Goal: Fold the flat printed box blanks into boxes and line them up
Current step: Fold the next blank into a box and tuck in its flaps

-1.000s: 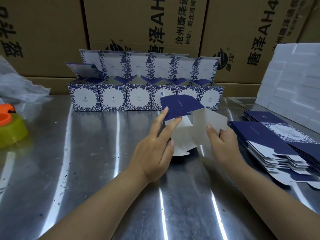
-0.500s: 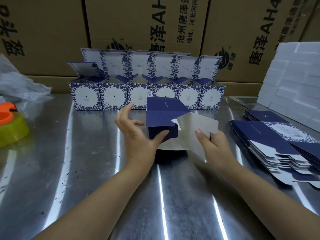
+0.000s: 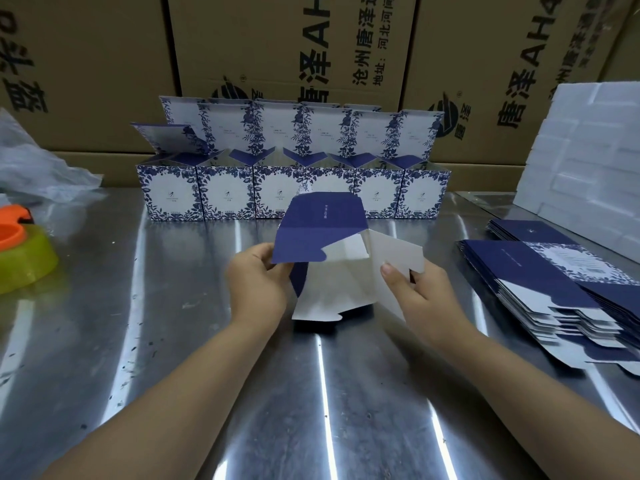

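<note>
The left hand pinches the navy flap's edge and the right hand pinches the white side panel. They spread the one half-folded box open, likely to tuck its bottom. It stands mid-table. At 12 o'clock six finished boxes line up with lids raised (more lids show behind). At 3 o'clock lies one stack of blanks, too many to count.

Tape dispenser, foam blocks, cartons
</note>
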